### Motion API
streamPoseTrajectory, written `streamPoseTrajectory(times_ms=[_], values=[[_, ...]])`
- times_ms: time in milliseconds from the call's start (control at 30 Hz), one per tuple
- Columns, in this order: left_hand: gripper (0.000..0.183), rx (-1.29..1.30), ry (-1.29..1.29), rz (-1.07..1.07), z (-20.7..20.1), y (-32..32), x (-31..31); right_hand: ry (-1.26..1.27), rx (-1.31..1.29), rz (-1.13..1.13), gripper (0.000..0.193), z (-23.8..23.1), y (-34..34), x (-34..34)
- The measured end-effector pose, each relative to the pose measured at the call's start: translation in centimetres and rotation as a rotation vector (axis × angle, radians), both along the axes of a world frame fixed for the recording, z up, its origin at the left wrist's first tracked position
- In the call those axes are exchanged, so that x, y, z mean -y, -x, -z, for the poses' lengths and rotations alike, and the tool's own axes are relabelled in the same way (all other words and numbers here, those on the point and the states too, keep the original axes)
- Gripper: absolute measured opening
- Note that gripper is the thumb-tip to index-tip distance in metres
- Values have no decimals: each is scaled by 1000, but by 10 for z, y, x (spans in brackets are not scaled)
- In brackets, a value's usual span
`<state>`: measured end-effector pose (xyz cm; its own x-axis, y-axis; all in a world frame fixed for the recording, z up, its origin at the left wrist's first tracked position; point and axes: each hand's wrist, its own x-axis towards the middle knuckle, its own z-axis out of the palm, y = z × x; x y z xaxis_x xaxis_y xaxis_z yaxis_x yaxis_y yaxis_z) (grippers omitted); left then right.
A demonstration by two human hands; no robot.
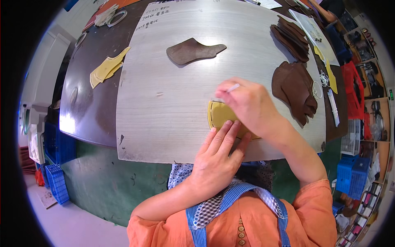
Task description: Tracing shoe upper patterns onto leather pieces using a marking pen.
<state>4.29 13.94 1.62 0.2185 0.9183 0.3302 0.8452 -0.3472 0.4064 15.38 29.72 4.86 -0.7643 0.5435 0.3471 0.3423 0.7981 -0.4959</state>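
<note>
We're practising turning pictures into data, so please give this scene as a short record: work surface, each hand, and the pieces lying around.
Surface: pale board on a dark table
Left hand: resting on a yellow template
Right hand: gripping a thin white stick near the template's far edge
Board, ahead of hands: single brown piece
Board, right side: nearer brown stack, farther brown stack
Table, left: overlapping yellow pieces

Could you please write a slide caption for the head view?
The left hand rests on a yellow template while the right hand holds a white pen-like stick.
</note>
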Motion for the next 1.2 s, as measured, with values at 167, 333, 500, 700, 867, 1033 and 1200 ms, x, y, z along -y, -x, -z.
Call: streamPoseTrajectory(times_ms=[167, 333, 500, 700, 867, 1033, 1200], values=[[55, 16, 1, -2, -1, 1, 0, 124, 123, 237, 7, -21, -58, 21], [58, -31, -43, 33, -10, 7, -8, 281, 309, 345, 19, -16, -93, 48], [52, -57, -4, 34, -27, 58, -59, 520, -45, 538, 16, -1, -127, 46], [72, -171, 105, -119, -24, 102, -77, -112, -65, 848, 10, -8, -204, 27], [69, -52, 169, 168, -28, 48, -7, 532, -400, 739, 11, -18, -173, 69], [48, 112, -94, 130, -11, 15, -3, 604, -296, 551, 9, -1, -122, 88], [47, 110, 10, 112, -8, 1, -8, 398, -139, 574, 9, 10, -106, 92]])
